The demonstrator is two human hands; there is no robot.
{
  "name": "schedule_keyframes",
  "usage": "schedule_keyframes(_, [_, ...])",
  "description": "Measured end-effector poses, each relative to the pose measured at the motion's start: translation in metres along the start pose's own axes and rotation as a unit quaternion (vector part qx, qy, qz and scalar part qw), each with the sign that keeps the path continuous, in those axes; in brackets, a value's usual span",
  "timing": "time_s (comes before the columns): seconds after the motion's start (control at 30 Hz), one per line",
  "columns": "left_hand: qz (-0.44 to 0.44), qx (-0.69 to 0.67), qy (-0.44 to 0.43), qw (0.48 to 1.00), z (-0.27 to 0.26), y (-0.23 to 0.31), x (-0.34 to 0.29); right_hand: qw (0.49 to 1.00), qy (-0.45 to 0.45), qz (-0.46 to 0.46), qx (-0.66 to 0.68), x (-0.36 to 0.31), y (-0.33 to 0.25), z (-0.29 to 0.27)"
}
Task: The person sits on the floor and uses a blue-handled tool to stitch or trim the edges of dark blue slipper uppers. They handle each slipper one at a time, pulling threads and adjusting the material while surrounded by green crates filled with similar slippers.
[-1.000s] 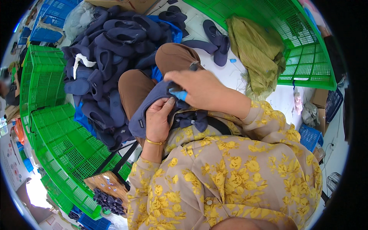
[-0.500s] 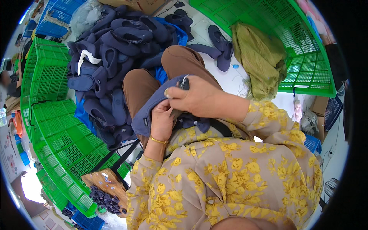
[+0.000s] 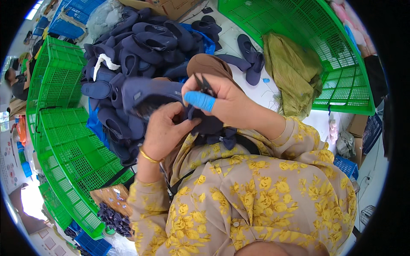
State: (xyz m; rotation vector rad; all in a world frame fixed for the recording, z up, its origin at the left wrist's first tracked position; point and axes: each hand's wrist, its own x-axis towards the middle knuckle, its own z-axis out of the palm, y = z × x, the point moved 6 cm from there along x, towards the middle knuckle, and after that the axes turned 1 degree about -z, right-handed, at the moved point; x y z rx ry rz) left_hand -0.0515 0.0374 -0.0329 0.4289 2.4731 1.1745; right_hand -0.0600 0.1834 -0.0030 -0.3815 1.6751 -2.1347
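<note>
A navy fabric shoe point(image 3: 147, 90), smeared by motion, is tilted above my lap with its opening toward me. My left hand point(image 3: 162, 130), a gold bangle at its wrist, is closed at the shoe's near side, thumb and forefinger on dark navy fabric; its other fingers are hidden. My right hand point(image 3: 224, 100) is closed around small black snips point(image 3: 205, 85), blades pointing up and away, and also touches the shoe's right end. Blue tape point(image 3: 200, 100) wraps its thumb. On my lap, close below the hands, lies a navy bow point(image 3: 226, 138).
A big heap of navy shoes point(image 3: 141, 47) lies ahead to the left; several more shoes point(image 3: 252, 59) lie on the floor. Green plastic crates point(image 3: 74, 149) stand at left and far right. An olive sack point(image 3: 292, 72) lies at right. Many bows point(image 3: 113, 219) hang by a wooden board point(image 3: 113, 198).
The shoe has moved left and swung round, its opening now toward me. My left hand has shifted left and nearer. The right hand has turned, showing its taped thumb and the snips.
</note>
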Motion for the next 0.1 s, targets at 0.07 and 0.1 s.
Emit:
schedule_keyframes(0.07, [0.053,0.132,-0.065,0.988,-0.016,0.013,-0.001,0.996,-0.030,0.047,-0.062,-0.004,-0.001,0.011])
schedule_keyframes(0.1, [0.073,0.269,-0.085,0.957,-0.020,0.016,-0.004,0.995,-0.050,-0.018,-0.087,-0.004,-0.001,0.017])
